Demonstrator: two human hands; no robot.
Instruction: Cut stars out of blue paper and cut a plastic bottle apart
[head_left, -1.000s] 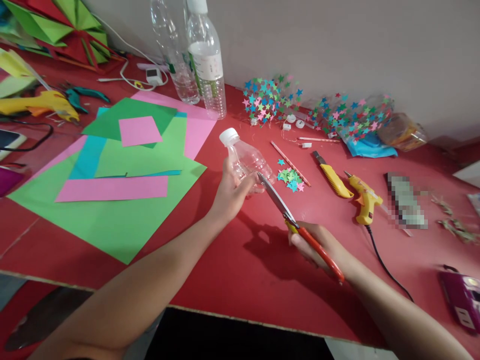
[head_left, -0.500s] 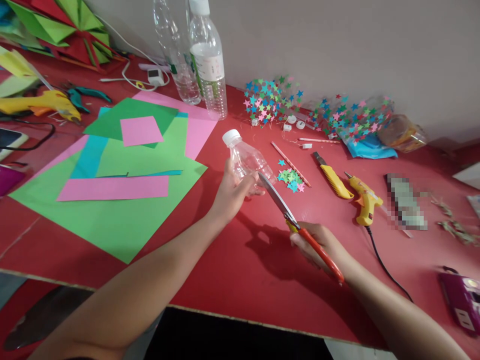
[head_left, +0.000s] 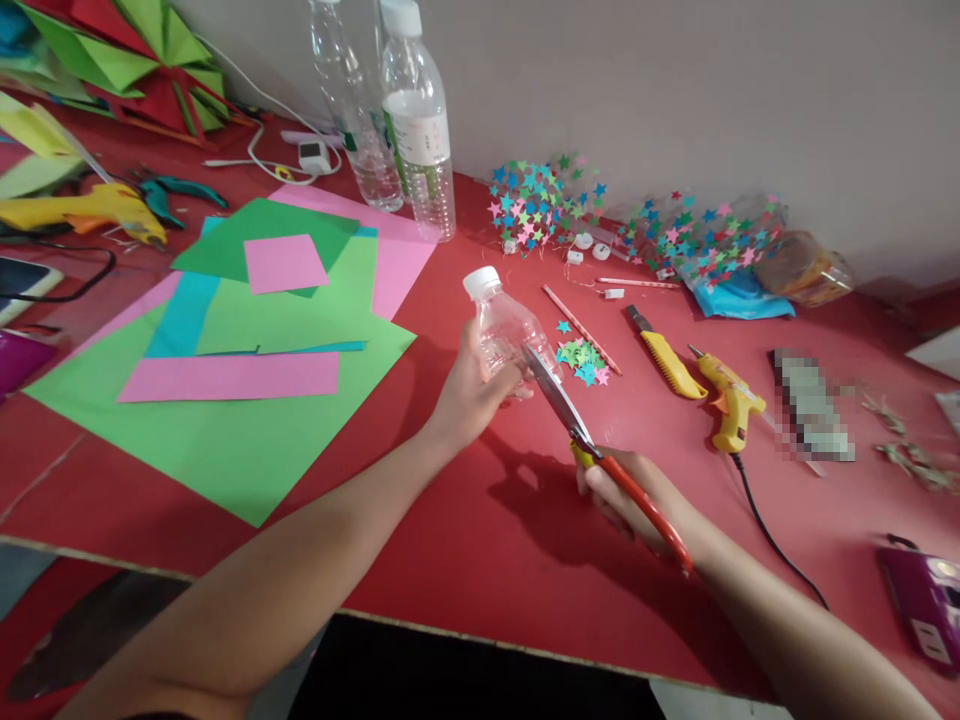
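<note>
A clear plastic bottle top with a white cap (head_left: 504, 318) is held in my left hand (head_left: 472, 392), its capped end pointing up and left. My right hand (head_left: 637, 495) grips red-handled scissors (head_left: 646, 508) with a bit of yellow near the pivot. The scissor blades reach up and left to the cut end of the bottle piece, beside my left fingertips. Whether plastic lies between the blades is too small to tell. Just beyond the bottle piece lies a small pile of paper stars (head_left: 583, 360).
Coloured paper sheets (head_left: 247, 450) lie left. Two clear bottles (head_left: 424, 150) stand by the wall near star-covered pieces (head_left: 529, 200). A yellow cutter (head_left: 667, 355), yellow glue gun (head_left: 735, 405) and striped pencil (head_left: 581, 328) lie right of centre. A purple object (head_left: 922, 600) sits far right.
My left hand and the bottle piece have moved slightly right. The scissors have shifted a little, their blade tips now further right against the bottle piece.
</note>
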